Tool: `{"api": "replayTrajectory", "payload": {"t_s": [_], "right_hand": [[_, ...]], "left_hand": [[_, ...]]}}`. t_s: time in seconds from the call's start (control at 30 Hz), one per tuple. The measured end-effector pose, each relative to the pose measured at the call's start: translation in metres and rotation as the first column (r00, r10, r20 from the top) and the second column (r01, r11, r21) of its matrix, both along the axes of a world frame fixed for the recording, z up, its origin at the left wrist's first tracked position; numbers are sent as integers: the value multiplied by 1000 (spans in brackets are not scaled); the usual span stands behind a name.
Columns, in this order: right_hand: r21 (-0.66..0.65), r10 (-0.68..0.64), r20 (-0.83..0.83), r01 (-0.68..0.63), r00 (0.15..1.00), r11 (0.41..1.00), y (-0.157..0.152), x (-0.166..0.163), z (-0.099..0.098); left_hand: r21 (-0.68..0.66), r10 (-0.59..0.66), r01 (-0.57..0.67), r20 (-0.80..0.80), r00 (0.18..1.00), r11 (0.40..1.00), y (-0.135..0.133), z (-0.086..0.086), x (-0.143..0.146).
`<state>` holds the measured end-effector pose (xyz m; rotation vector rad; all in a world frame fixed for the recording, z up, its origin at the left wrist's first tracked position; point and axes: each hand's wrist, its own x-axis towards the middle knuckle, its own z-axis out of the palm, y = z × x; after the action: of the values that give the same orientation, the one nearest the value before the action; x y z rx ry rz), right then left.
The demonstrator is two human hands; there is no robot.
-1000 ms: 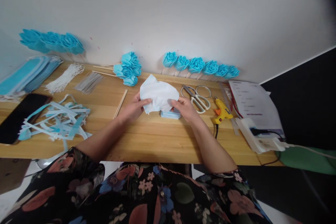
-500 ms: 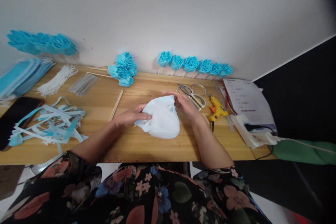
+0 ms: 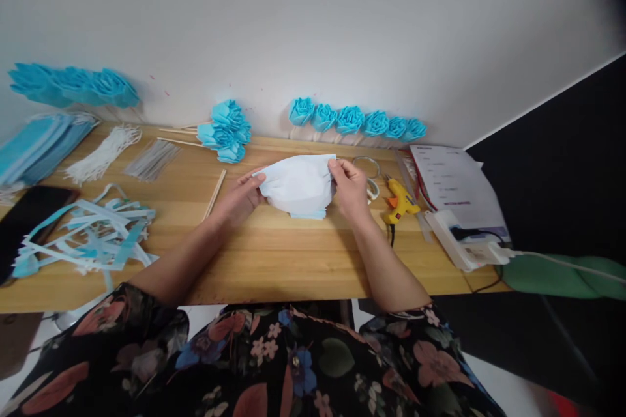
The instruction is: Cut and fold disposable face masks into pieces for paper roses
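A white face mask sheet (image 3: 299, 184) is stretched between both hands above the middle of the wooden table (image 3: 274, 267). My left hand (image 3: 243, 194) is closed on its left corner, the thumb on top. At its upper right corner, my right hand (image 3: 349, 186) pinches the edge between thumb and fingers. The sheet bulges in the middle, and a pale blue edge (image 3: 309, 214) shows beneath it. Just beyond my right hand lie scissors (image 3: 373, 190), mostly hidden by that hand. To the left of my left hand are thin wooden sticks (image 3: 215, 194).
Blue fabric flowers (image 3: 350, 120) line the wall, with more (image 3: 227, 130) lying at centre back. On the left are blue masks (image 3: 46, 143), white cords (image 3: 104, 153), grey strips (image 3: 152, 159), a phone (image 3: 29, 225) and trimmed scraps (image 3: 98, 234). A yellow glue gun (image 3: 402, 201) and power strip (image 3: 457, 241) lie right.
The sheet has moved up, away from my body, and been spread wide. My right hand has gone from extended fingers beside it to pinching its corner. My left hand has shifted to the left corner.
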<state>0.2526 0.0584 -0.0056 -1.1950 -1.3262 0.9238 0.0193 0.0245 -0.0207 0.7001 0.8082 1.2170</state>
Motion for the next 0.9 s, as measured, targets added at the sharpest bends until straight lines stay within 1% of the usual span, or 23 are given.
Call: {"api": "replayTrajectory", "payload": {"t_s": [0.1,0.17,0.3,0.4,0.47,0.6,0.77,0.9], "right_hand": [[60,-33,102,27,994,998,-1,1,0],[112,-71,153,54,986,992,-2,1,1],[171,-162,200,128,966,977,-2,1,6],[196,-210,221,167,952,966,-1,1,7],[205,-212,234,165,949,965,-1,2,6],[193,-191,247,145,950,970,-2,2,5],[197,-182,258,133,949,971,-3,2,4],[198,-185,250,136,951,971,-3,2,5]], "left_hand": [[29,41,-41,-11,999,999,0,-2,1],[47,83,-81,-52,995,996,1,-3,0],[93,180,-168,-143,973,981,4,-7,-3],[121,252,-237,-132,959,964,6,-10,-5],[124,273,-259,-115,955,958,8,-13,-6],[128,274,-257,-142,951,958,8,-17,-7],[180,286,-254,-181,941,950,9,-21,-8],[179,301,-272,-158,940,945,9,-21,-7]]}}
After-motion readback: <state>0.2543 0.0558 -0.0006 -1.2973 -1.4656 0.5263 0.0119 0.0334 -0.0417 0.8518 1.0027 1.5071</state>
